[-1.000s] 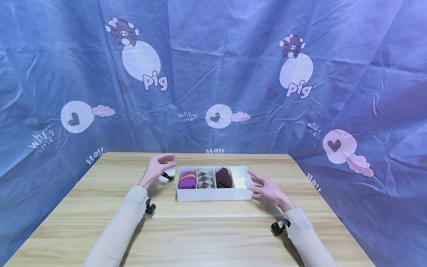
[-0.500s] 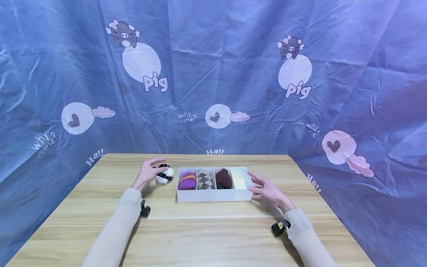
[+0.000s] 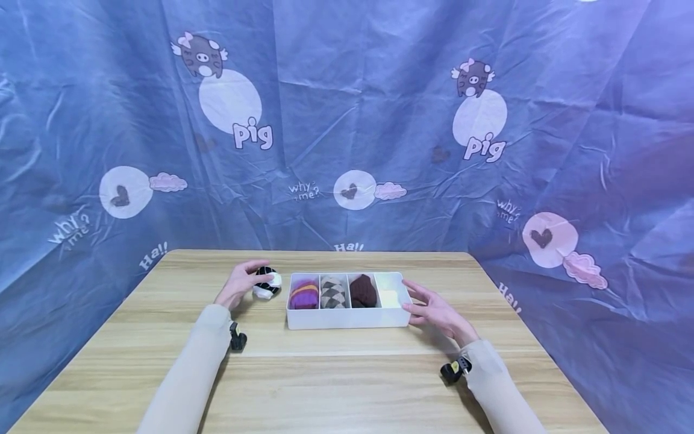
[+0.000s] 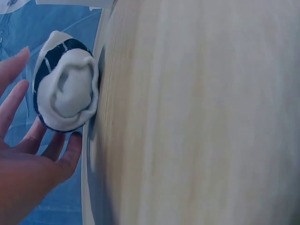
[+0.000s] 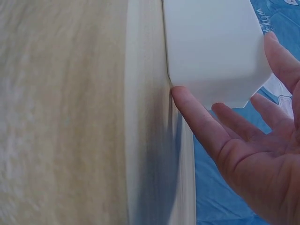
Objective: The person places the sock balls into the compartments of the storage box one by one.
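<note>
My left hand (image 3: 237, 286) is at the left side of a rolled black-and-white pair of socks (image 3: 268, 283) on the table. In the left wrist view, some fingertips are right at the lower edge of the sock roll (image 4: 70, 89), while the upper fingers stand apart from it. My right hand (image 3: 440, 311) touches the right end of a white divided box (image 3: 347, 319) with extended fingers, as the right wrist view shows on the box's end wall (image 5: 215, 42). Inside the box, from left, sit purple striped socks (image 3: 305, 295), grey argyle socks (image 3: 333, 293) and dark brown socks (image 3: 363, 290).
The box's rightmost compartment (image 3: 391, 286) shows a bare white floor. Everything stands on a light wood table (image 3: 336, 386). A blue printed curtain (image 3: 325, 132) hangs behind its far edge and along both sides.
My left hand has come down and left from above the sock roll to its side. More of the roll's black part shows. My right hand stays against the box.
</note>
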`<action>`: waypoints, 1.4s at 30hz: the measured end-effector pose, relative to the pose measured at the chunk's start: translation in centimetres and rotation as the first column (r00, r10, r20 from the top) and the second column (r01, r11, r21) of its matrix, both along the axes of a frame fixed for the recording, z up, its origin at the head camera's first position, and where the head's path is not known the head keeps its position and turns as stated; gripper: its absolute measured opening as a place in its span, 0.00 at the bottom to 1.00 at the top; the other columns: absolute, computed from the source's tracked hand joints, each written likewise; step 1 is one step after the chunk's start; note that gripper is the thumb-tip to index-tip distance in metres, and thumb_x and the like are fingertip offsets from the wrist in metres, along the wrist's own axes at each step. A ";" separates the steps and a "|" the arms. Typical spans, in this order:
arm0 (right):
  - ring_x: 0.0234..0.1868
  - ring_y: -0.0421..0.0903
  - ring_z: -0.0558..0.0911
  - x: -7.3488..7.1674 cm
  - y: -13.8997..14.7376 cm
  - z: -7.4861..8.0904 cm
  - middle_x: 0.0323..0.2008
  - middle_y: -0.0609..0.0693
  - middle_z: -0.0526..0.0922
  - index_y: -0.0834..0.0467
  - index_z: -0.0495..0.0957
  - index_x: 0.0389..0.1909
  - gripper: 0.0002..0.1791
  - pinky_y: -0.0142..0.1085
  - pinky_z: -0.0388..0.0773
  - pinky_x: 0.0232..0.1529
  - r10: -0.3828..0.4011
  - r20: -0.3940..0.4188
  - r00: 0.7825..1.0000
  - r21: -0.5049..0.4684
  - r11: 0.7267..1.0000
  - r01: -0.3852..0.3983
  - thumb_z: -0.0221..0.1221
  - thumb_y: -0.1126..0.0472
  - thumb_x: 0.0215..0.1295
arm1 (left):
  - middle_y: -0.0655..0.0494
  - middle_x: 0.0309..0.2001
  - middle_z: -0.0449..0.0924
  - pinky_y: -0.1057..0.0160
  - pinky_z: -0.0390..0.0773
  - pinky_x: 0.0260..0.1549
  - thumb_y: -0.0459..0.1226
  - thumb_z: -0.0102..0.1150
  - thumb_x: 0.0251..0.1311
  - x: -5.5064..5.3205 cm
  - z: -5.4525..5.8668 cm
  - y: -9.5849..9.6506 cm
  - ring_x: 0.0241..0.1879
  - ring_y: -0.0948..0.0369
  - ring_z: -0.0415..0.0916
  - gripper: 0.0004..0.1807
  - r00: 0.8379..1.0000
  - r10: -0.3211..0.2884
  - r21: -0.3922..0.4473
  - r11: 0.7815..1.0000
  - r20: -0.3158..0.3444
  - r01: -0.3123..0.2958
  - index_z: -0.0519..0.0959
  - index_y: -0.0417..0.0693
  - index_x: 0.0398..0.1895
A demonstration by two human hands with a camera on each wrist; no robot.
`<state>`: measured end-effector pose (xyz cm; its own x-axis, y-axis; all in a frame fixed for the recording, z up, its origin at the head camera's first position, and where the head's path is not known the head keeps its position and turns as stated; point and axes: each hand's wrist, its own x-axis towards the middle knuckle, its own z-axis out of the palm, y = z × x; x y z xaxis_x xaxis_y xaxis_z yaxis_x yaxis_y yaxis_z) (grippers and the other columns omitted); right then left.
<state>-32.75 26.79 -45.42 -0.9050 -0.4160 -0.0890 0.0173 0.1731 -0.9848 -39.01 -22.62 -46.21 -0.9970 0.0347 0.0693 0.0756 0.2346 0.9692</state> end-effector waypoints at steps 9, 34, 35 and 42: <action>0.56 0.51 0.79 -0.1 0.0 0.1 0.74 0.72 0.46 0.54 0.45 0.78 0.44 0.47 0.79 0.55 -0.008 0.008 1.000 -0.020 1.000 0.008 0.60 0.63 0.68 | 0.38 0.68 0.67 0.57 0.64 0.65 0.31 0.69 0.54 -0.7 -0.1 0.0 0.66 0.45 0.64 0.36 0.999 -0.042 -0.028 0.999 0.025 0.043 0.68 0.36 0.67; 0.54 0.48 0.79 0.3 0.0 -0.1 0.74 0.72 0.47 0.53 0.47 0.78 0.44 0.45 0.81 0.53 -0.022 0.003 1.000 0.019 1.000 0.022 0.61 0.60 0.68 | 0.30 0.65 0.67 0.73 0.75 0.40 0.28 0.69 0.51 -0.1 -0.3 1.1 0.58 0.46 0.69 0.34 0.995 -0.002 -0.111 0.994 0.099 0.013 0.71 0.35 0.65; 0.54 0.48 0.79 0.3 0.0 -0.1 0.74 0.72 0.47 0.53 0.47 0.78 0.44 0.45 0.81 0.54 -0.022 0.006 1.000 0.020 1.000 0.022 0.61 0.60 0.68 | 0.30 0.65 0.66 0.73 0.76 0.40 0.28 0.69 0.51 -0.1 -0.3 1.1 0.59 0.45 0.69 0.34 0.995 -0.001 -0.109 0.994 0.103 0.012 0.71 0.36 0.65; 0.55 0.48 0.78 0.2 0.0 0.1 0.74 0.72 0.47 0.53 0.46 0.78 0.44 0.43 0.81 0.53 -0.019 0.010 1.000 0.016 1.000 0.019 0.61 0.59 0.68 | 0.33 0.65 0.69 0.72 0.78 0.41 0.28 0.68 0.52 -0.2 0.3 1.0 0.59 0.45 0.70 0.34 0.996 0.023 -0.084 0.996 0.091 -0.016 0.70 0.36 0.65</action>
<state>-32.53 26.76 -45.36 -0.9117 -0.3972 -0.1047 0.0306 0.1883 -0.9816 -39.22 -21.62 -45.90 -0.9995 0.0170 -0.0250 -0.0183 0.3154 0.9488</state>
